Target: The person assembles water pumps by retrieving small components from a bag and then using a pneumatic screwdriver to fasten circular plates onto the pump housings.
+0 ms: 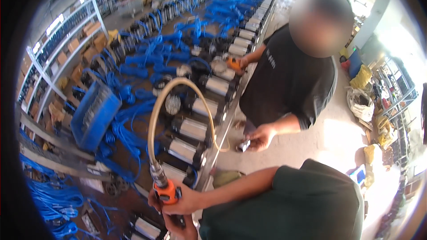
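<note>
Dark green sleeve is right up by the camera, its arm reaching over to an orange power tool. Right hand is wrapped around that tool. Left hand seems to be just under it, so they're bunched together, but it's half hidden and I can't tell if it's gripping the tool or only tucked close.

Tan hose loops up ahead of the hands. Silver motors run in a row beyond them, with more just below and left, and blue cords lie ahead and left. Ahead and right, a co-worker holds a small shiny part.

My read: it's a fastening step on the motors, tool in hand. Next move probably calls for squaring the tip to a motor and keeping the hose off the cords.
</note>
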A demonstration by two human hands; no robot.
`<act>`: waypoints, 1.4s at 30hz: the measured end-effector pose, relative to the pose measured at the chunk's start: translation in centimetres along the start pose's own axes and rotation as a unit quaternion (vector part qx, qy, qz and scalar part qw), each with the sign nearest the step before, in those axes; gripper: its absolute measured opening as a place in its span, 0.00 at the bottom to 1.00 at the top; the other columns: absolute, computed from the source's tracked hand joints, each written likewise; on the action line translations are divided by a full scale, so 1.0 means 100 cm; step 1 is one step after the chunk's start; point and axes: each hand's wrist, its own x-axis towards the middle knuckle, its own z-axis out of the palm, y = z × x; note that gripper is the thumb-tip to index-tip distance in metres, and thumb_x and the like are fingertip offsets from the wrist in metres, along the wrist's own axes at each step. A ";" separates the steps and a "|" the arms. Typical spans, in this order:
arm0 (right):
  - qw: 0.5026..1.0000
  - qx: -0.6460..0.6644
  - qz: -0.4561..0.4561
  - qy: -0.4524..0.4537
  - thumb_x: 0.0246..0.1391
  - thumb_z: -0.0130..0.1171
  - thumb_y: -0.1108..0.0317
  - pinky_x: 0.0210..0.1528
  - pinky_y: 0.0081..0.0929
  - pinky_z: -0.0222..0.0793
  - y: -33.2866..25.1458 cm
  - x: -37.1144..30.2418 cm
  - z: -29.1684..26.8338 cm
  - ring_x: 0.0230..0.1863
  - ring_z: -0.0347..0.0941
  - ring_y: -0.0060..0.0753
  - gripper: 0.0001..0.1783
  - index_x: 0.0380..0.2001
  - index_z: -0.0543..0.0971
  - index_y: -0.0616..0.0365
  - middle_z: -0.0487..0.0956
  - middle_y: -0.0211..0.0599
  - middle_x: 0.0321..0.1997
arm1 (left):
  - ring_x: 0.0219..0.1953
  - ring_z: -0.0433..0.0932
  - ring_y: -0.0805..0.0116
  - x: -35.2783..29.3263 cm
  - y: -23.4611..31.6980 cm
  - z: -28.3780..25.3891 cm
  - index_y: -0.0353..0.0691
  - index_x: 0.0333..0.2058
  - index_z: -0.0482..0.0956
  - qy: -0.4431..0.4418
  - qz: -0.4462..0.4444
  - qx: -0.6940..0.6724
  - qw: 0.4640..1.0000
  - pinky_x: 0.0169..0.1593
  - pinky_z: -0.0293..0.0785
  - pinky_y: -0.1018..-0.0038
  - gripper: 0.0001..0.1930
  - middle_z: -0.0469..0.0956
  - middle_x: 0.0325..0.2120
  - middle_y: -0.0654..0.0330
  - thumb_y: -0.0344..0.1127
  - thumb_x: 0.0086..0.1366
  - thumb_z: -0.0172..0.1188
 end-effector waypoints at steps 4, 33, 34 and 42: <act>1.000 0.020 0.002 -0.002 0.44 0.60 0.78 0.43 0.22 0.69 -0.003 -0.008 0.001 0.35 0.73 0.21 0.12 0.36 0.76 0.61 0.78 0.31 0.35 | 0.52 0.71 0.67 -0.008 -0.007 0.000 0.28 0.56 0.62 -0.008 -0.024 0.020 0.999 0.56 0.65 0.73 0.26 0.70 0.50 0.54 0.23 0.61 0.59; 0.979 -0.171 -0.089 0.065 0.45 0.73 0.65 0.66 0.41 0.59 0.047 -0.040 -0.033 0.19 0.65 0.26 0.22 0.16 0.66 0.56 0.66 0.31 0.14 | 0.43 0.75 0.65 -0.015 -0.053 -0.007 0.32 0.52 0.72 -0.044 -0.032 0.115 0.992 0.45 0.72 0.69 0.28 0.77 0.44 0.53 0.31 0.54 0.71; 0.979 -0.182 -0.078 0.049 0.45 0.73 0.66 0.66 0.40 0.59 0.046 -0.042 -0.033 0.19 0.64 0.26 0.22 0.16 0.66 0.56 0.66 0.31 0.14 | 0.43 0.75 0.65 -0.018 -0.057 -0.012 0.32 0.52 0.72 -0.039 -0.032 0.120 0.991 0.45 0.72 0.69 0.28 0.77 0.45 0.53 0.31 0.54 0.71; 0.993 -0.092 0.073 0.021 0.49 0.65 0.63 0.38 0.24 0.71 0.007 -0.053 -0.040 0.29 0.75 0.25 0.13 0.33 0.76 0.58 0.79 0.29 0.26 | 0.40 0.75 0.66 -0.007 -0.049 -0.001 0.31 0.46 0.77 -0.082 -0.011 0.139 0.987 0.44 0.73 0.68 0.23 0.79 0.42 0.55 0.30 0.51 0.72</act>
